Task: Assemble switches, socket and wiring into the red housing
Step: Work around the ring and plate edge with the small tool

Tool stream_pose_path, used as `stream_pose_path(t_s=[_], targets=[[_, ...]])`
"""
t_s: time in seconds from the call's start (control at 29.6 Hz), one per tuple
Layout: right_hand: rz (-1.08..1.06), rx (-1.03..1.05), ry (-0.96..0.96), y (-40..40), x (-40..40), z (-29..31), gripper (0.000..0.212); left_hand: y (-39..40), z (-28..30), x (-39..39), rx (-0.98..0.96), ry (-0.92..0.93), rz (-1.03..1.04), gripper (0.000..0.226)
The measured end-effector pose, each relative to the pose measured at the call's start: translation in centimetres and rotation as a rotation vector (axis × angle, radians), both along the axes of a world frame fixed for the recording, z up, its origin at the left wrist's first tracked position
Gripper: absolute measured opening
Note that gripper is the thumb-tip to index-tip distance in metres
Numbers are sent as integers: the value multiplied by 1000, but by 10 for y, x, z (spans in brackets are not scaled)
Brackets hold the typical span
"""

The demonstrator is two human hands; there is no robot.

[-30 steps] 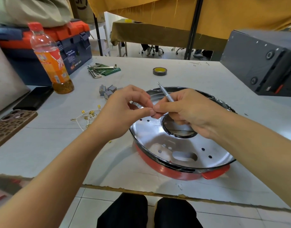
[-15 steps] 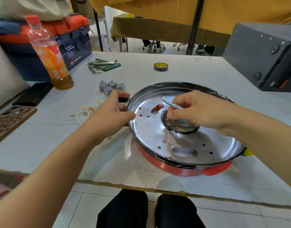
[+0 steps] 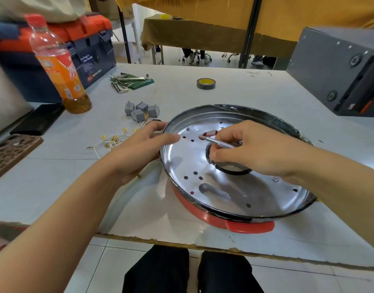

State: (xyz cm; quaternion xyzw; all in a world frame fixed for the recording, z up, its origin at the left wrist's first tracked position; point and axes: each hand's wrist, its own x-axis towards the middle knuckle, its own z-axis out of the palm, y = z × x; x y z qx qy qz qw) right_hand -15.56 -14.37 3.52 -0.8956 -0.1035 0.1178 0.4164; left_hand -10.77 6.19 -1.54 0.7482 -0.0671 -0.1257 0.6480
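Observation:
The red housing point(image 3: 203, 214) lies on the white table with a shiny perforated metal plate point(image 3: 255, 199) in it. My left hand point(image 3: 139, 149) grips the housing's left rim, thumb lying over the plate's edge. A small black part point(image 3: 156, 121) shows at its fingertips. My right hand point(image 3: 255, 151) pinches a thin metal tool point(image 3: 217, 142); its tip sits in a slot near the plate's far left where red shows through. Several grey switches point(image 3: 139, 112) and white wires with gold terminals point(image 3: 110, 140) lie loose to the left of the housing.
An orange drink bottle point(image 3: 59, 66) and a blue-orange toolbox point(image 3: 93, 56) stand at the back left. Hex keys point(image 3: 127, 81) and a tape roll point(image 3: 205, 83) lie farther back. Two phones point(image 3: 10, 151) rest at the left edge. A grey box point(image 3: 340, 68) stands at the right.
My hands, joined above the plate a second ago, have parted. The left went to the housing's left rim; the right lowered the tool and pointed its tip into the slot.

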Motion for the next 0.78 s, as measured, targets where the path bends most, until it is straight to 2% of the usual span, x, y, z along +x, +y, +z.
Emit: stream_pose_path(t_s=[0.1, 0.27, 0.54, 0.78], targets=[[24, 21, -12, 3, -1, 1, 13, 5, -2, -5, 23, -12, -60, 30], [114, 71, 50, 8, -1, 2, 8, 4, -3, -6, -25, -17, 3, 40], [167, 50, 91, 13, 1, -3, 7, -7, -5, -5, -41, 2, 38, 32], [201, 17, 93, 17, 1, -4, 7, -9, -9, 1, 20, -142, 117, 27]])
